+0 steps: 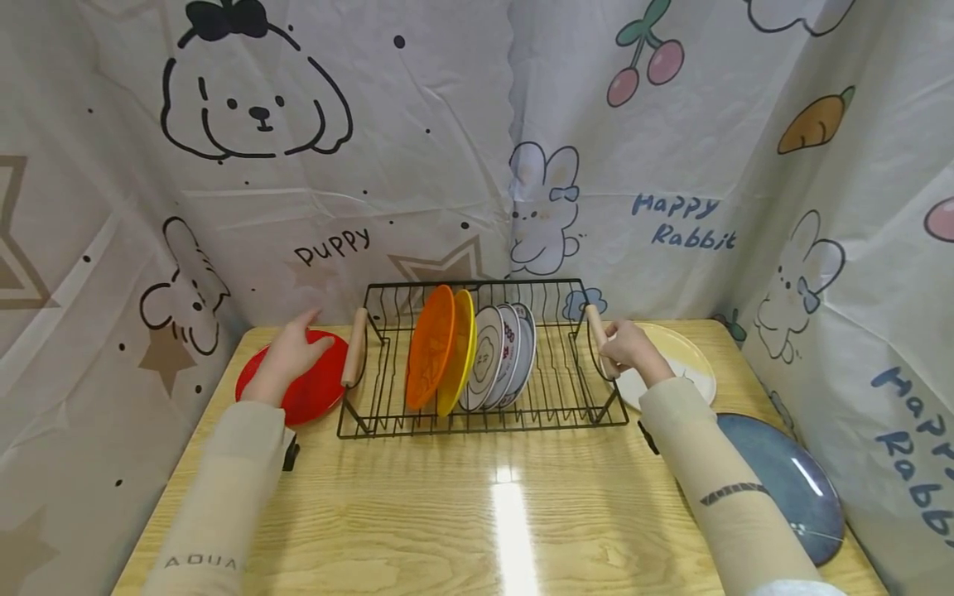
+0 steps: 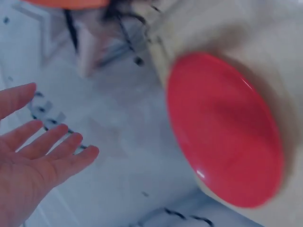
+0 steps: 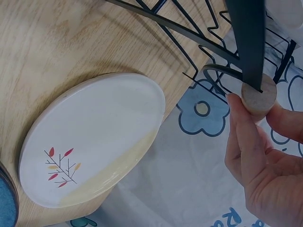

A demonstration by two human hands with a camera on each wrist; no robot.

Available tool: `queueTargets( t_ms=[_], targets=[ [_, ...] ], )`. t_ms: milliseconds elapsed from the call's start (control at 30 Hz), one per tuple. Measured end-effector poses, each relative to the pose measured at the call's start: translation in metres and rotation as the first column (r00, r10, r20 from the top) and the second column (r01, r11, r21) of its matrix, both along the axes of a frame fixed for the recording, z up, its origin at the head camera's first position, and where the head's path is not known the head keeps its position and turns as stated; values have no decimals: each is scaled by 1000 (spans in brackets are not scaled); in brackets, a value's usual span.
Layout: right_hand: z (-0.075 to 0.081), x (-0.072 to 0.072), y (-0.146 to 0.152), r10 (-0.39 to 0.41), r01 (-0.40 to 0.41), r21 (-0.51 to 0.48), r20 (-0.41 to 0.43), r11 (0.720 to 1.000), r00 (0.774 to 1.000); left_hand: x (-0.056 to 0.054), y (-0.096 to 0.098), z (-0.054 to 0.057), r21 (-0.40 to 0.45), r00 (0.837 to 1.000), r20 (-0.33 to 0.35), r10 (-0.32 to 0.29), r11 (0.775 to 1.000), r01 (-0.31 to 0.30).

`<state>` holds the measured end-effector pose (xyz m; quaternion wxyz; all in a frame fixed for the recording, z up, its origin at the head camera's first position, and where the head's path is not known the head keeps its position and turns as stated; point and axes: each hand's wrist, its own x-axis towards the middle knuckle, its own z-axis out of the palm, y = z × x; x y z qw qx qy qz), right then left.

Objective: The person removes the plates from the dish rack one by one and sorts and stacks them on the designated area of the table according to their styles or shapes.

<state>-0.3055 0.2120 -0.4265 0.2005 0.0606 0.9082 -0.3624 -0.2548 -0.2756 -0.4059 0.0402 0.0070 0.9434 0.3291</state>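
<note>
A black wire dish rack [image 1: 547, 428] with wooden handles stands on the table. My right hand [image 1: 633, 346] pinches its right handle [image 1: 595, 327]; in the right wrist view, the thumb and fingertips meet the round wooden end [image 3: 259, 98]. My left hand [image 1: 286, 356] is open above a red plate [image 1: 320, 389], just left of the left handle [image 1: 354, 352], and holds nothing. Its fingers are spread in the left wrist view. Upright in the rack are an orange plate [image 1: 431, 348], a yellow plate [image 1: 459, 364] and several white patterned plates [image 1: 486, 352].
A white and pale yellow oval plate [image 1: 689, 348] with a leaf sprig lies beside my right hand. Nearer on the right is a blue plate [image 1: 797, 488], partly behind my forearm. Printed cloth [image 1: 447, 124] hangs around the wooden table [image 1: 417, 513].
</note>
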Motion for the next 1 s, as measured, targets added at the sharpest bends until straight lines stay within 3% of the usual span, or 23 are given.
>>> queueTargets(
  t_ms=[200,433,567,733,1000],
  targets=[
    [-1,-1,-1,2,-2,4,-3,1000,1000,1,41,15,109,995,-80,-59,992,68],
    [-1,-1,-2,-2,2,-1,1,1000,1000,10,88,18,101,981,-130,-146,982,160],
    [-1,-1,-2,1,-1,5,-1,1000,1000,19,111,15,94,966,-158,-203,971,220],
    [-1,-1,-1,6,-6,6,-5,1000,1000,26,131,6,80,964,-127,-235,966,246],
    [-1,0,0,2,-2,-2,-4,1000,1000,30,146,-15,79,973,-123,-195,975,205]
  ],
)
